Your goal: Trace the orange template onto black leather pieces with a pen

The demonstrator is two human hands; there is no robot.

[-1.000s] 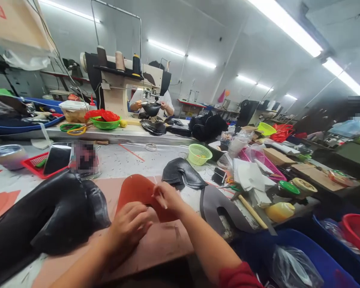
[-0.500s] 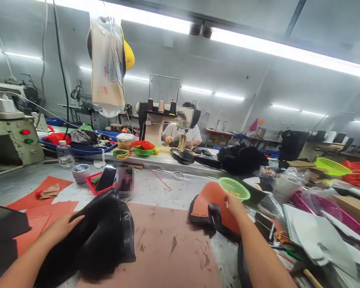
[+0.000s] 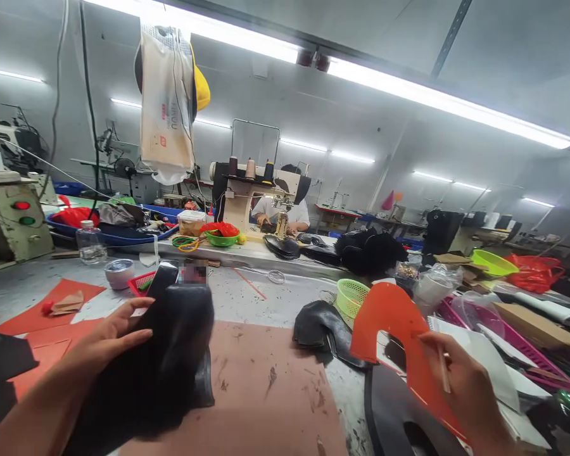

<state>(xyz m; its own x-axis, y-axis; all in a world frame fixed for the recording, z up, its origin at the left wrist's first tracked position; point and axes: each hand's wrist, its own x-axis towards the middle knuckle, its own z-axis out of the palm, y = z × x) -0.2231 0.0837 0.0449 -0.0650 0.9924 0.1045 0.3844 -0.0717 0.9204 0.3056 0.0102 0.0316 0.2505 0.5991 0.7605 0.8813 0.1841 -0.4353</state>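
My left hand (image 3: 116,332) lies at the left side of a folded black leather piece (image 3: 175,354), with thumb and fingers spread against it. The leather stands in a bulging heap on a pinkish board (image 3: 270,386). In my right hand (image 3: 470,386) is an orange U-shaped template (image 3: 392,316), pinched at its right edge and raised. A slim whitish stick like a pen (image 3: 443,368) also sits between those fingers. Beyond the board lies a curved stack of black leather pieces (image 3: 318,323), and a dark grey curved piece (image 3: 408,411) is below the template.
A light green basket (image 3: 353,297) stands behind the template. On the left are orange sheets (image 3: 52,310), a tape roll (image 3: 120,273) and a clear bottle (image 3: 91,244). A sewing machine (image 3: 254,196) stands ahead, with a person behind it. A magenta crate (image 3: 546,367) is at right.
My right hand has lifted the orange template off the black leather stack and moved it right, towards me. My left hand's fingers have spread wider, and the black leather beside it has risen.
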